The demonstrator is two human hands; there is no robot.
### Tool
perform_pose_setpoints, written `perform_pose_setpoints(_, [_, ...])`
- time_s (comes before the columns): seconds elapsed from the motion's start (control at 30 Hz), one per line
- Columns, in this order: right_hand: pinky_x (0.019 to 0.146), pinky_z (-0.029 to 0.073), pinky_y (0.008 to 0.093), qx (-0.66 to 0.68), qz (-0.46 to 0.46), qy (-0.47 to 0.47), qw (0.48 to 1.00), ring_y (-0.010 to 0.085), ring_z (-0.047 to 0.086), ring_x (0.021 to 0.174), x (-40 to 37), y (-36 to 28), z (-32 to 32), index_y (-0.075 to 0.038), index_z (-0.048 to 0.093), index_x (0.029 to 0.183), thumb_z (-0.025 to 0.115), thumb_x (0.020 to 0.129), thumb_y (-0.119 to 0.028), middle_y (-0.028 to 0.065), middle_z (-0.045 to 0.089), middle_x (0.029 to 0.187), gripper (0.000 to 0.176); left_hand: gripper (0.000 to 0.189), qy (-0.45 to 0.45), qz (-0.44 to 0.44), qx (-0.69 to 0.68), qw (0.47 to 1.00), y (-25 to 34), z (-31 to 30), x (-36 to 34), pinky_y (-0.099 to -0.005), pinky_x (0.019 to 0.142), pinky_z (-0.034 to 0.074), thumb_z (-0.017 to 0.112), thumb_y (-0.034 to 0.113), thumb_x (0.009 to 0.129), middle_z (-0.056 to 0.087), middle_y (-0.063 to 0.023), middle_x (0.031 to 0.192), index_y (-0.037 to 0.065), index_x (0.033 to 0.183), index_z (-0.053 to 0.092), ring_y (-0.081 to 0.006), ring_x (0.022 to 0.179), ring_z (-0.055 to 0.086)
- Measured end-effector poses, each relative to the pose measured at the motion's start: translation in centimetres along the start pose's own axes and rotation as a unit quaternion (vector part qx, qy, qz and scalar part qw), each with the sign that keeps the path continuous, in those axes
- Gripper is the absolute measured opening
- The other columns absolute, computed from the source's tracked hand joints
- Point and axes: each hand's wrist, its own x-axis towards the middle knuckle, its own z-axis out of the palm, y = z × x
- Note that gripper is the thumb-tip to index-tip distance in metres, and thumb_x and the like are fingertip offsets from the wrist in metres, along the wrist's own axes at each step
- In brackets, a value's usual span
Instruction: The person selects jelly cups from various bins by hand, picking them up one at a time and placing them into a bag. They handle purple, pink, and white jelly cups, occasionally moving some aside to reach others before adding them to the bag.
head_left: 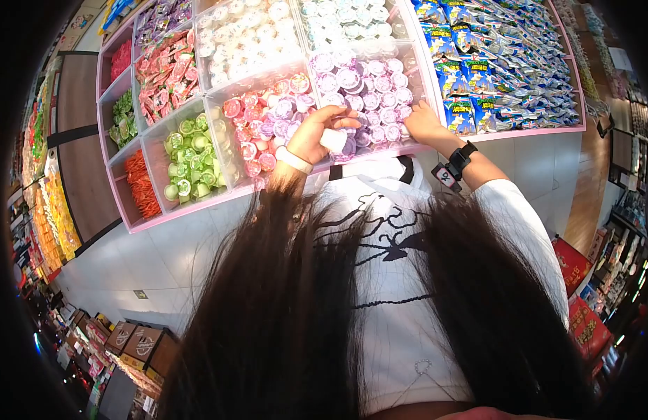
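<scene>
Purple-lidded jelly cups [381,94] fill a clear compartment of the pink-edged display bin [257,73]. Over the border between these and the red-lidded cups [250,112] is my left hand [311,136], a white band on its wrist. Its fingers curl round a small white cup [333,141]. At the right side of the purple cups, my right hand [423,122] reaches down, a black watch on its wrist. Its fingertips are close against the cups and the compartment wall; whether they hold anything is too small to tell.
Green cups [194,157] and orange packets [140,182] lie in compartments at the left. Blue packets [478,73] fill the section at the right. The bin's pink front edge [177,213] runs before me. Long dark hair hangs low in view. Cardboard boxes [143,344] stand at the lower left.
</scene>
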Motion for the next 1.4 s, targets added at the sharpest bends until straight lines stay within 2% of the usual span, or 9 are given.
perform_pose_setpoints(0.07, [0.083, 0.032, 0.0337, 0.007, 0.001, -0.034, 0.999, 0.02, 0.054, 0.086, -0.1, 0.0, -0.7, -0.01, 0.062, 0.08, 0.051, 0.073, -0.014, 0.0064, 0.062, 0.079, 0.014, 0.029, 0.01, 0.006, 0.003, 1.0, -0.1, -0.1, 0.0, -0.018, 0.042, 0.04, 0.049, 0.022, 0.083, 0.061, -0.0135, 0.081, -0.003, 0.096, 0.052, -0.0105, 0.051, 0.052])
perform_pose_setpoints(0.27, [0.079, 0.034, 0.0322, 0.041, 0.001, 0.01, 0.999, 0.0196, 0.055, 0.083, 0.3, 0.0, 0.2, -0.012, 0.063, 0.072, 0.051, 0.073, -0.014, 0.0054, 0.062, 0.077, 0.012, 0.028, 0.036, 0.005, -0.007, 0.999, -0.1, 0.0, -0.2, -0.0182, 0.044, 0.041, 0.049, 0.022, 0.083, 0.061, -0.0133, 0.08, -0.003, 0.096, 0.052, -0.0106, 0.053, 0.053])
perform_pose_setpoints(0.47, [0.068, 0.043, 0.0325, -0.009, -0.123, 0.017, 0.992, 0.0197, 0.059, 0.077, 1.0, 0.8, 0.8, -0.011, 0.064, 0.069, 0.055, 0.068, -0.012, 0.0049, 0.063, 0.073, 0.009, 0.028, 0.036, 0.004, -0.017, 0.999, -0.3, -0.5, 0.2, -0.019, 0.045, 0.042, 0.05, 0.021, 0.082, 0.061, -0.0125, 0.079, -0.003, 0.095, 0.053, -0.0106, 0.053, 0.054])
perform_pose_setpoints(0.67, [0.058, 0.048, 0.0345, -0.027, -0.181, 0.027, 0.983, 0.0236, 0.062, 0.067, 2.1, 1.5, 0.8, -0.008, 0.064, 0.067, 0.054, 0.069, -0.013, 0.0083, 0.063, 0.07, 0.011, 0.026, 0.052, 0.004, -0.018, 0.998, 0.0, -0.4, -0.4, -0.0191, 0.046, 0.042, 0.05, 0.02, 0.081, 0.062, -0.0122, 0.078, -0.003, 0.093, 0.055, -0.0108, 0.053, 0.054])
perform_pose_setpoints(0.77, [0.057, 0.048, 0.0345, -0.055, -0.21, -0.016, 0.976, 0.0237, 0.062, 0.067, 2.3, 1.6, 0.3, -0.008, 0.064, 0.068, 0.054, 0.069, -0.012, 0.0096, 0.063, 0.071, 0.012, 0.026, 0.056, 0.008, -0.029, 0.998, 0.0, -0.5, -0.3, -0.0198, 0.046, 0.043, 0.05, 0.02, 0.081, 0.061, -0.0126, 0.079, -0.003, 0.093, 0.055, -0.0116, 0.055, 0.055])
perform_pose_setpoints(1.07, [0.058, 0.048, 0.036, -0.058, -0.279, -0.012, 0.958, 0.0258, 0.062, 0.067, 2.7, 1.7, 1.2, -0.006, 0.065, 0.067, 0.055, 0.068, -0.014, 0.0107, 0.063, 0.071, 0.013, 0.022, 0.046, 0.012, -0.047, 0.998, 0.0, -1.4, 0.2, -0.0231, 0.048, 0.046, 0.05, 0.018, 0.081, 0.061, -0.0136, 0.083, -0.001, 0.091, 0.055, -0.0147, 0.06, 0.057])
perform_pose_setpoints(1.17, [0.058, 0.049, 0.0356, -0.023, -0.288, -0.033, 0.957, 0.0278, 0.061, 0.068, 2.4, 2.6, 0.2, -0.005, 0.064, 0.069, 0.056, 0.067, -0.014, 0.013, 0.062, 0.073, 0.012, 0.02, 0.061, 0.008, -0.052, 0.997, 0.2, -1.1, -0.1, -0.0237, 0.048, 0.047, 0.05, 0.018, 0.081, 0.061, -0.0132, 0.083, 0.0, 0.09, 0.054, -0.0159, 0.061, 0.058])
perform_pose_setpoints(1.37, [0.06, 0.046, 0.0372, 0.14, -0.29, 0.06, 0.945, 0.0283, 0.059, 0.072, 2.5, 4.4, -0.2, -0.007, 0.059, 0.071, 0.056, 0.066, -0.013, 0.0086, 0.059, 0.07, 0.009, 0.019, 0.062, 0.008, -0.064, 0.996, 0.2, -1.5, 0.2, -0.0238, 0.047, 0.047, 0.05, 0.017, 0.081, 0.061, -0.0125, 0.084, 0.001, 0.09, 0.054, -0.0168, 0.063, 0.059])
perform_pose_setpoints(1.4, [0.06, 0.045, 0.0378, 0.175, -0.264, 0.014, 0.948, 0.0282, 0.058, 0.071, 2.3, 4.6, -0.8, -0.007, 0.058, 0.07, 0.055, 0.066, -0.013, 0.0085, 0.059, 0.069, 0.008, 0.019, 0.07, 0.01, -0.066, 0.995, 0.2, -1.3, 0.3, -0.0238, 0.047, 0.048, 0.05, 0.017, 0.081, 0.061, -0.0125, 0.084, 0.001, 0.09, 0.054, -0.0168, 0.063, 0.059])
